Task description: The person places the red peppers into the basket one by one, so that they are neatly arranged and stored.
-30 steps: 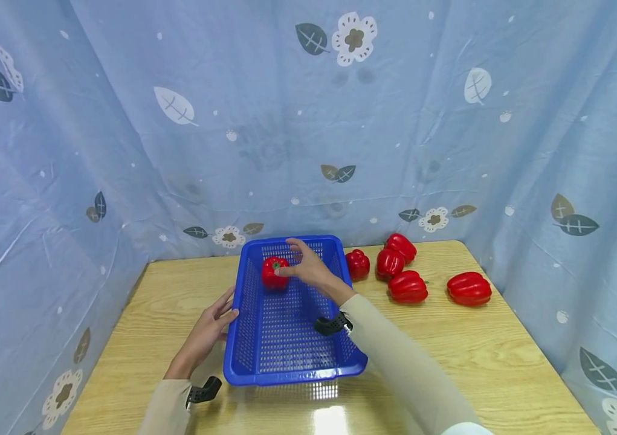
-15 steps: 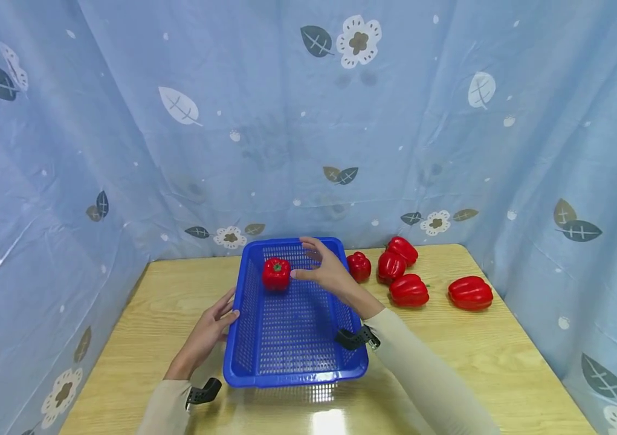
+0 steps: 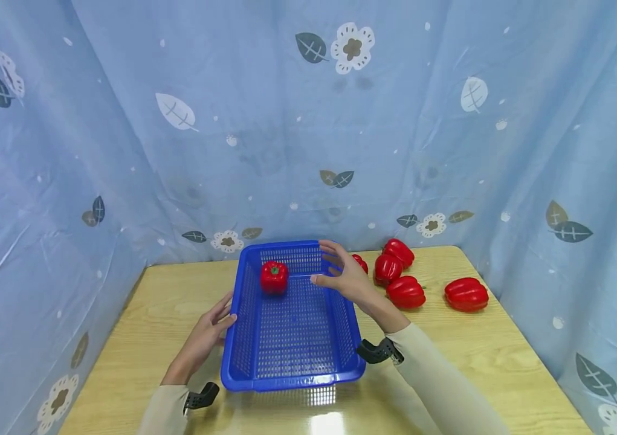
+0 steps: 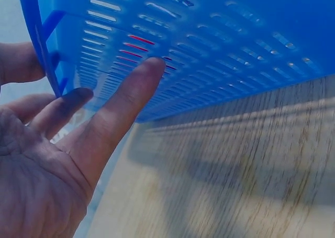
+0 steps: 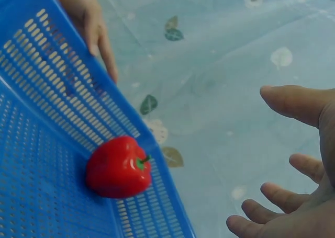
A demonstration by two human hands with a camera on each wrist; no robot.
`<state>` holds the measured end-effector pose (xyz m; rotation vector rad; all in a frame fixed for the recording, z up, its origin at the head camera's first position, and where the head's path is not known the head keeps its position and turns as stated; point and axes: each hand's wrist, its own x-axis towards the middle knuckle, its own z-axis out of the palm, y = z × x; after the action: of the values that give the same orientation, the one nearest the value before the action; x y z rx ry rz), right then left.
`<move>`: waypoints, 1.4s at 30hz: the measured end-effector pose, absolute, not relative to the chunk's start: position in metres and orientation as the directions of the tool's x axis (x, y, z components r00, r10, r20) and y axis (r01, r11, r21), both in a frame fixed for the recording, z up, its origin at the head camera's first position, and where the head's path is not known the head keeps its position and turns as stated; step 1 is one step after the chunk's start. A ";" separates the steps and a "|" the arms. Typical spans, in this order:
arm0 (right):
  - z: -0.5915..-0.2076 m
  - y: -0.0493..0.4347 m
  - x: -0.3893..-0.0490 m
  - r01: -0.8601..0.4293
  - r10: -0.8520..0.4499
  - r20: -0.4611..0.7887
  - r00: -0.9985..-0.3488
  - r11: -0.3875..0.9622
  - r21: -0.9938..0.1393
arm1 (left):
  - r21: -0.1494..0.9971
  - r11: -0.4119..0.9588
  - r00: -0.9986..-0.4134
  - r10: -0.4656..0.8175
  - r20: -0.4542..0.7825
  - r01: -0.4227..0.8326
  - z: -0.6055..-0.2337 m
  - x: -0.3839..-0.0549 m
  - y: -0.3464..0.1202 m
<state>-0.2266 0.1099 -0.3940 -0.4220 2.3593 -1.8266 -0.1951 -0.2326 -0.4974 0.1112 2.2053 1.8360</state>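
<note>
A blue plastic basket [image 3: 294,338] with perforated walls takes up the middle of the head view. One red bell pepper [image 3: 274,278] with a green stem sits inside, near its far left corner. My left hand [image 3: 205,337] holds the left side of the basket, thumb at the rim and fingers along the outer wall; the left wrist view shows a finger [image 4: 123,104] against the slotted wall. Above the right rim hovers my right hand [image 3: 348,279], fingers spread and apart from the pepper, with nothing in its grasp. It partly hides another red bell pepper [image 3: 360,263] behind it.
Several more red bell peppers [image 3: 406,292] lie in a cluster to the right of the basket. A separate one [image 3: 466,295] lies farther right on the wooden table [image 3: 177,290]. Blue patterned curtain [image 3: 264,151] encloses the back and sides.
My right hand has let go of the bell pepper in the basket and drawn away to the right, toward the basket's right rim. The left hand stays at the basket's left side.
</note>
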 end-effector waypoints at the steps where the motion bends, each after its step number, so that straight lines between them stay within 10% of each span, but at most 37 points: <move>1: -0.394 0.112 -0.226 -0.140 -0.294 0.070 -0.953 0.224 -0.964 | 0.974 0.194 -0.962 0.222 -0.158 -0.115 -0.498 -0.195 -0.233; 42: -0.405 0.248 -0.200 -0.117 -0.009 0.121 -0.993 0.335 -0.935 | 0.970 0.192 -0.963 0.192 -0.189 -0.152 -0.499 -0.197 -0.233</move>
<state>-0.1996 0.2480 -0.4050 -0.1257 2.6420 -1.8633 -0.1969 -0.2330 -0.4985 0.0379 2.2013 1.8408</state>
